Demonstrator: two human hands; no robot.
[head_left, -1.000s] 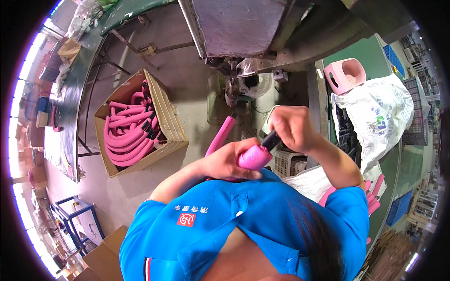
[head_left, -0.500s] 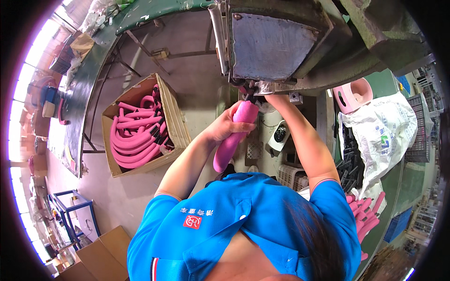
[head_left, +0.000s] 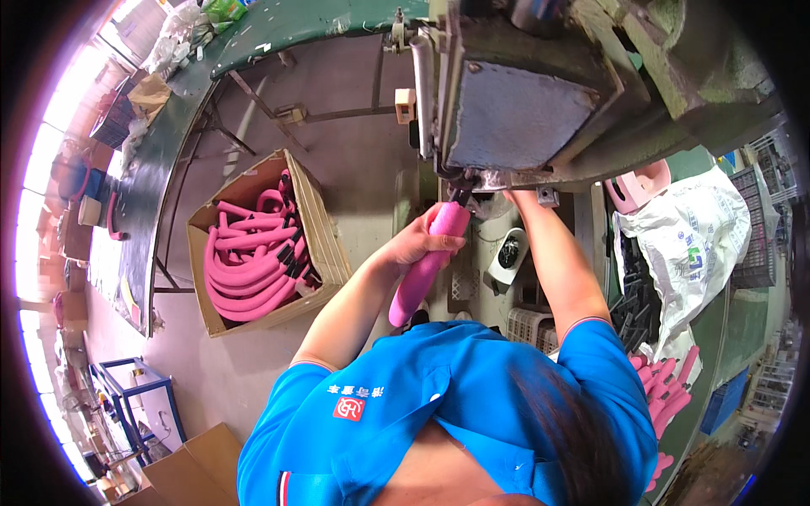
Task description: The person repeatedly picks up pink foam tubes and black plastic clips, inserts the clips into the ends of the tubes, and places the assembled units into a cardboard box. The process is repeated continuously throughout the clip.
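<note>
My left hand (head_left: 422,243) is wrapped around a pink foam-covered tube (head_left: 415,291), thumb across its front. The dark upper end of the tube meets the underside of a large metal machine (head_left: 523,110), close to its lower edge. My right arm stretches up to that same edge; only a bit of my right hand (head_left: 511,196) shows there, and its fingers are hidden beneath the machine. Left of me, a cardboard box (head_left: 325,232) holds several curved pink tubes (head_left: 253,278) with black end pieces.
A green worktable (head_left: 278,34) runs along the far left. On the right, a white woven sack (head_left: 696,236) lies beside black parts (head_left: 624,304), a pink plastic piece (head_left: 641,185) and more pink tubes (head_left: 666,384). Below the machine are a white foot pedal (head_left: 506,261) and a plastic basket (head_left: 531,329).
The view has shifted slightly, so the machine, box and arms sit a little lower and the machine further right. My left hand keeps its grip on the tube under the machine.
</note>
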